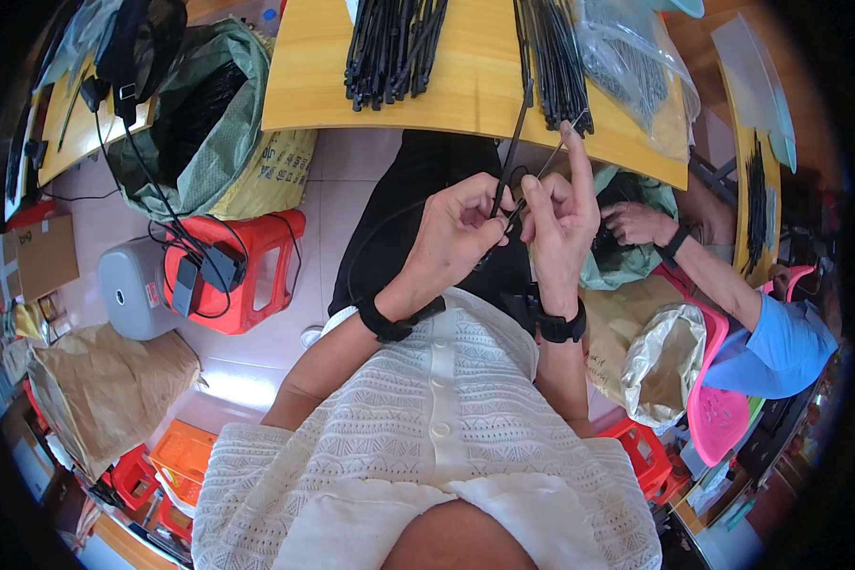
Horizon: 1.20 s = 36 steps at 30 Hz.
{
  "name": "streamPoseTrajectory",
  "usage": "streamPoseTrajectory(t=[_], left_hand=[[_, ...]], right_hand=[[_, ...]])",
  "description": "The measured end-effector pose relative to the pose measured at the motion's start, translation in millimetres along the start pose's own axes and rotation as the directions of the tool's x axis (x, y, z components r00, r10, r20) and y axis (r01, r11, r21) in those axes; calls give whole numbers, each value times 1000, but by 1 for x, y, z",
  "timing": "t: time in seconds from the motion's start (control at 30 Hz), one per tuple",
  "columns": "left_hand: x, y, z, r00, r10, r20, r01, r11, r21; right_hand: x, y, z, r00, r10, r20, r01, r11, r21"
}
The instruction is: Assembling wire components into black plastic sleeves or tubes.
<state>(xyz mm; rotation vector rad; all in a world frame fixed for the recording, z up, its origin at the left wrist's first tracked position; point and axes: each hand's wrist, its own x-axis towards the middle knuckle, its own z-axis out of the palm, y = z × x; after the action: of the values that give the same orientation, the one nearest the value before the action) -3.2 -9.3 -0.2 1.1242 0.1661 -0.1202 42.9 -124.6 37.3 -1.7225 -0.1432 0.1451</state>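
Observation:
Above my lap, my left hand [463, 226] pinches a thin black cable [514, 144] between thumb and fingers. Part of the cable stands up toward the table edge, and a small loop shows between the hands. Close beside it, my right hand [564, 220] has its index finger stretched upward, with thumb and other fingers closed at a thin, wire-like strip [553, 158]. The exact grip of those fingertips is partly hidden. Just beyond lie two bundles of black cables, one on the left [394, 52] and one on the right [555, 66], on the wooden table [304, 66].
A clear plastic bag [636, 81] of thin strips lies on the table's right. A co-worker's hand [639, 224] reaches into a green sack [617, 274]. Left are another green sack [176, 171], a red stool [271, 256] with power adapters [223, 266], and a grey box [133, 288].

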Motion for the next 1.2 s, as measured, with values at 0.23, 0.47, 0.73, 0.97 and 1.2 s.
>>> streamPoseTrajectory(t=[0.23, 0.47, 0.73, 0.97, 1.2], left_hand=[[3, -1, 5, 996, 72, -58, -64, 990, 123], [12, 23, -2, 955, 55, -292, -145, 945, -294], [31, 29, -12, 991, 83, -106, -75, 994, 77], [74, 43, -15, 932, 353, -86, -253, 799, 546], [137, 36, -16, 929, 369, -20, -198, 542, 817]], right_hand=[[5, -4, 5, 999, 34, -40, -27, 985, 172], [-12, -13, 9, 975, -48, 217, 132, 912, -388], [-5, -15, 12, 976, -159, 151, 214, 839, -500], [64, -22, 5, 973, -225, 56, 196, 670, -716], [81, 0, -5, 957, -287, 40, 229, 665, -711]])
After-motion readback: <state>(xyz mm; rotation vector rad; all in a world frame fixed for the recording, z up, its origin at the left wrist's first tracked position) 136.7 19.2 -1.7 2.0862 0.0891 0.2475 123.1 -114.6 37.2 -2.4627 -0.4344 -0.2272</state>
